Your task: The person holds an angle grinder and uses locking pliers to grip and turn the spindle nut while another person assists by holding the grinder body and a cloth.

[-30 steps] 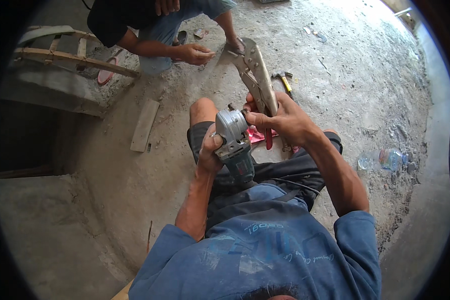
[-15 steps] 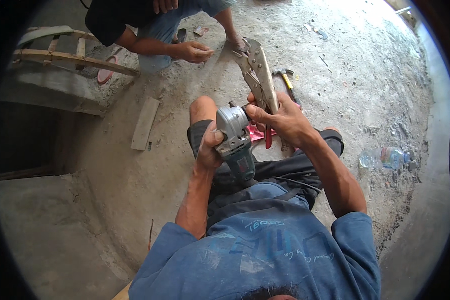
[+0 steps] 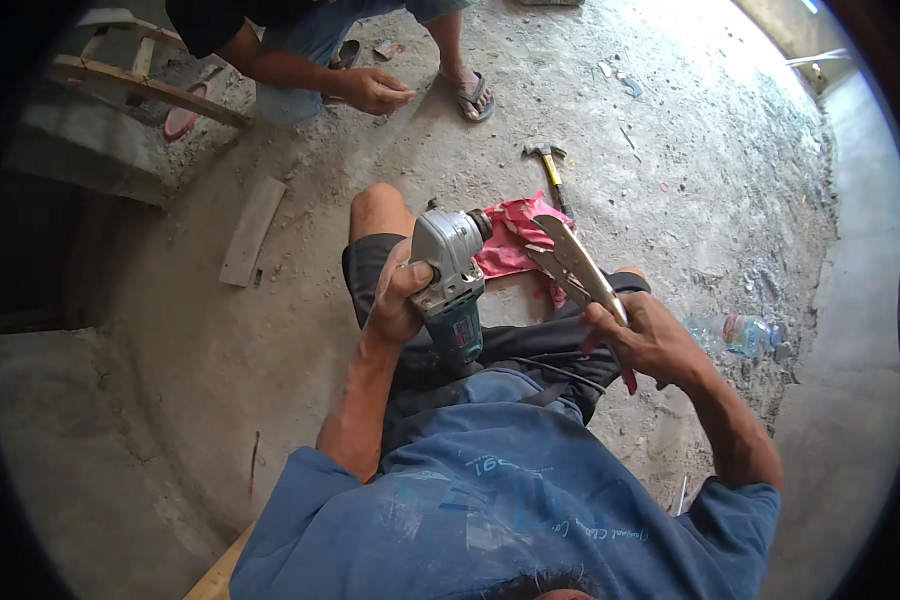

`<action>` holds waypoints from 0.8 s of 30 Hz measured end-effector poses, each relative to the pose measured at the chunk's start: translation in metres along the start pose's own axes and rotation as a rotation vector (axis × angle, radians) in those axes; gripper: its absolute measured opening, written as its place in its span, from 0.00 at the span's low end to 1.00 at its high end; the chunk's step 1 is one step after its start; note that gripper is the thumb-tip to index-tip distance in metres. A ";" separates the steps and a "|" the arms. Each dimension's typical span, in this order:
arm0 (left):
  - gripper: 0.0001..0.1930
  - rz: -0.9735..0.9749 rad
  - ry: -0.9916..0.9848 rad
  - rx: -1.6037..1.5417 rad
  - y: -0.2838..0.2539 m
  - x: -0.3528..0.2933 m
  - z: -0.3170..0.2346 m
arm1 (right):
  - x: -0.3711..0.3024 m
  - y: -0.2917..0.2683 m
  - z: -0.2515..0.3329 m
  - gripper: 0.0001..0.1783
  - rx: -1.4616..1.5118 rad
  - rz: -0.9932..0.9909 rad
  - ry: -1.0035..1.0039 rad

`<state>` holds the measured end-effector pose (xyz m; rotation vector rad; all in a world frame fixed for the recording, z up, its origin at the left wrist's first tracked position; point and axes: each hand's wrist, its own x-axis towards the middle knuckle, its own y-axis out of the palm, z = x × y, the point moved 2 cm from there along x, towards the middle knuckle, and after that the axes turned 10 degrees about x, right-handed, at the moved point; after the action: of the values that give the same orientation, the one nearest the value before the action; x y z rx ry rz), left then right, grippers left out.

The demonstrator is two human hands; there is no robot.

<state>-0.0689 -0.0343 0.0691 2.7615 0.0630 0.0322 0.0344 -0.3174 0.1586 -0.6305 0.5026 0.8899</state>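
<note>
The left hand (image 3: 395, 305) is closed around the body of the angle grinder (image 3: 450, 275), which rests over the person's left thigh with its grey head pointing away. The right hand (image 3: 650, 340) is closed around the handle end of a pair of metal snips (image 3: 575, 265), whose pale blades point up and away over the right knee. Half a second ago the two hands were close together, with the right hand at the head of the grinder; now the right hand has moved off to the right with the snips, and the two tools are apart.

Just beyond the knees a crumpled red cloth (image 3: 515, 240) lies on the floor (image 3: 670, 130), which is rough grey concrete with dust and small debris. A hammer (image 3: 550, 170) lies behind the cloth. A clear plastic bottle (image 3: 745, 332) lies to the right, a short wooden board (image 3: 252, 230) to the left. At the far edge another person crouches, with one hand (image 3: 375, 90) near the floor.
</note>
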 end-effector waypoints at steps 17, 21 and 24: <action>0.35 -0.017 0.002 -0.005 0.007 -0.005 -0.009 | -0.056 -0.002 0.085 0.25 -0.038 0.167 0.005; 0.35 -0.023 -0.005 0.004 0.012 -0.007 -0.012 | -0.055 0.005 0.089 0.19 -0.027 0.145 -0.055; 0.36 -0.075 -0.022 0.020 0.017 -0.007 -0.016 | -0.058 0.007 0.090 0.18 -0.007 0.146 -0.061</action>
<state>-0.0760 -0.0442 0.0903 2.7768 0.1614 -0.0186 0.0103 -0.2841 0.2578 -0.5766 0.4948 1.0464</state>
